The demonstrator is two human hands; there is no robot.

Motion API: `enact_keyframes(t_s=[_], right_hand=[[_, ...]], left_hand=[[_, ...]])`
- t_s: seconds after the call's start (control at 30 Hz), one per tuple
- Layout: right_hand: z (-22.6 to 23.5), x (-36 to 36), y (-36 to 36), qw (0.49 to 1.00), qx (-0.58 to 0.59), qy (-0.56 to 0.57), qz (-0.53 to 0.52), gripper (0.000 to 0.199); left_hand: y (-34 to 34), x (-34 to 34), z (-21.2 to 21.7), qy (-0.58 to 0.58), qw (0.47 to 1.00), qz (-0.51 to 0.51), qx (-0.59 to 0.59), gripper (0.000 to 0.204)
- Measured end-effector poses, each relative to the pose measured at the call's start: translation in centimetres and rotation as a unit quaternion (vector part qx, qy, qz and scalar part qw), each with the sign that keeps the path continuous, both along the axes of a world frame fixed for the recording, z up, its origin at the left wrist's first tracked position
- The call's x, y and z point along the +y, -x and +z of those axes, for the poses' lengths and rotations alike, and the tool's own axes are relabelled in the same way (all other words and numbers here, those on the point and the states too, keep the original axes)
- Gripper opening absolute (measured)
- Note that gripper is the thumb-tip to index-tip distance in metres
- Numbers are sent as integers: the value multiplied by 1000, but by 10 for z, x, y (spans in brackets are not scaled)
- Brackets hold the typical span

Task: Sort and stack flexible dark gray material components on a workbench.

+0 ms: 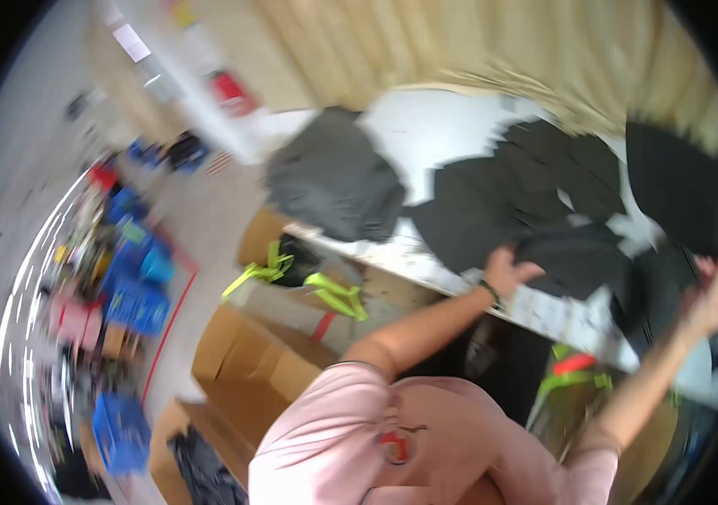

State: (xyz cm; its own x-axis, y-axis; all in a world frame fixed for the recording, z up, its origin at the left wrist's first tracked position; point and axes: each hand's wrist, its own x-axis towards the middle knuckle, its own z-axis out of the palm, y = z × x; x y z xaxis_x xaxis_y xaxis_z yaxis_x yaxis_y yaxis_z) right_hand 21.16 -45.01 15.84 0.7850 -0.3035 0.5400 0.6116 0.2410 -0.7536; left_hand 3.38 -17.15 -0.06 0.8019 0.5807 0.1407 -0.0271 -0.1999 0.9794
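The left hand (506,273), thumb spread, meets a dark piece (577,263) along the front edge of the desk (401,135); near the right end, the right hand (712,295) is too blurred to tell whether it's pinching anything.

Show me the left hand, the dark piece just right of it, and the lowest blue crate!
Left hand (503,276): head view, back of the hand.
Dark piece (576,263): head view, middle of its surface.
Lowest blue crate (123,434): head view, its wall.
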Motion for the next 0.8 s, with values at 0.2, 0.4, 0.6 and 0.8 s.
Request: enact_keyframes(t_s=[0.2, 0.4, 0.6, 0.8], right_hand=[[-75, 54, 43, 955, 122, -133, 234, 9], [-177, 60, 90, 877, 309, -217, 296, 7], [-210, 93, 121, 820, 383, -269, 331, 4], [-220, 126, 140, 784, 445, -296, 316, 8]], left_hand=[[2, 26, -17, 189, 976, 14, -110, 39], [-11, 17, -23, 241, 958, -6, -156, 42], [-3, 17, -24, 250, 952, -26, -173, 40], [0, 15, -31, 300, 923, -75, -229, 47]])
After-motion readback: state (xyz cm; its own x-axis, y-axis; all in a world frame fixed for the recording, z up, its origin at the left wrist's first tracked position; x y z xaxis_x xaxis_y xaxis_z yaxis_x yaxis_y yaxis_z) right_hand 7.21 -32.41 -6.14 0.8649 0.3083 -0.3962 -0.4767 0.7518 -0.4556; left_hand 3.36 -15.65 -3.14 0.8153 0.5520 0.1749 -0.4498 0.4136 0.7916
